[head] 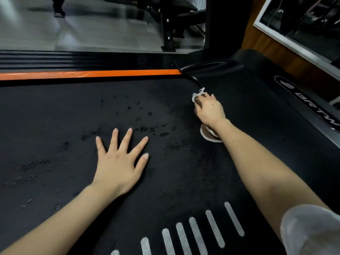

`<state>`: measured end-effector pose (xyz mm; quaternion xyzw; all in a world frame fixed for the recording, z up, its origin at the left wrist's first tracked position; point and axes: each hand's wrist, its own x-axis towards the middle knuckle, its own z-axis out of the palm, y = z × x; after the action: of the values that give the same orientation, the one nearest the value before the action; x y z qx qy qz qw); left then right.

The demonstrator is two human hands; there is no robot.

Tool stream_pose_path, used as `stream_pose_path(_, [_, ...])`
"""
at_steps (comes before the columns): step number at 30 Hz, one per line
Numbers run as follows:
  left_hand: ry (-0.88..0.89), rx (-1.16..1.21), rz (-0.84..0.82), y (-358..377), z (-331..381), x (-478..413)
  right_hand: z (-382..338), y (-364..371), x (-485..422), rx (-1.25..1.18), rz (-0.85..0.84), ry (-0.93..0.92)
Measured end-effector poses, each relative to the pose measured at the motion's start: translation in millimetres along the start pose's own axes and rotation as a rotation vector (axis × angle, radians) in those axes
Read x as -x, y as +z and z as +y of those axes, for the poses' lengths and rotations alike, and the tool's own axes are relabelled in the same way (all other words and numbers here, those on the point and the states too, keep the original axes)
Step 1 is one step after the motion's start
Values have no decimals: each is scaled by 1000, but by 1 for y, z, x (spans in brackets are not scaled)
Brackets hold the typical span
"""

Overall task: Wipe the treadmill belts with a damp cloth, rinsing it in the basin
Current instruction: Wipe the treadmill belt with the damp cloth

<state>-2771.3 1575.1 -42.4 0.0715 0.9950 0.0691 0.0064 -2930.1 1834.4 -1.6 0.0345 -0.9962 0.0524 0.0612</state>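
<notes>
Resting palm-down on the black, finely textured treadmill belt (165,181), the left hand (117,162) lay released, its fingers straight and spread wide, holding nothing. The right hand (208,109) was stretched farther out, at the far right corner of the belt, where it grasped a crumpled white cloth (211,138). Its fingers bent down over the fabric; a frayed tuft stuck out past the fingertips and a larger fold showed beneath the wrist, lying on the belt. The cloth sat just beside the glossy black motor cover (257,85), which bore a silver logo strip (312,109) on its right part. Dark blotches (145,128) speckled the belt between the two hands and trailed off to the left. Near the bottom edge a row of grey ribbed stripes (198,234) crossed the belt. Beyond the belt ran an orange side stripe (88,74) and a black grooved rail (82,59), then grey floor (92,30) with a black equipment frame (168,24) standing on it. A pale sleeve (311,230) covered the right upper arm.
</notes>
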Motion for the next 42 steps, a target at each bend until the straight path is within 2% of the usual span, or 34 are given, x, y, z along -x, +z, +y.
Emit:
stream_pose_path(4, [-7,-23,-31,-2,7,-47,13,0,22,-14,-9,-65])
stream_pose_path(8, [15,-42,25,6,8,-55,40,2,44,62,-38,-172])
stream_pose_path(12, [21,-33,81,9,8,-53,23,2,-5,61,24,-155])
stream_pose_path(16, [32,-37,100,12,6,-54,1,5,-65,86,11,-78])
stream_pose_path(20, [35,-37,96,10,6,-54,-1,2,-72,69,6,-101])
stream_pose_path(25, [13,-50,63,7,6,-54,24,-5,-8,46,-18,-225])
stream_pose_path(28, [13,-73,20,5,7,-53,46,-8,56,28,-12,-233])
stream_pose_path(33, [4,-22,-36,-6,9,-46,66,-15,166,-21,-41,-106])
stream_pose_path(36, [17,51,-12,-12,14,-13,37,-21,194,-69,-9,-19])
stream_pose_path(39, [88,40,50,-4,10,29,-29,-14,227,-64,-1,-250])
stream_pose_path(42, [87,10,44,2,-4,54,-66,-7,257,-75,-120,-480])
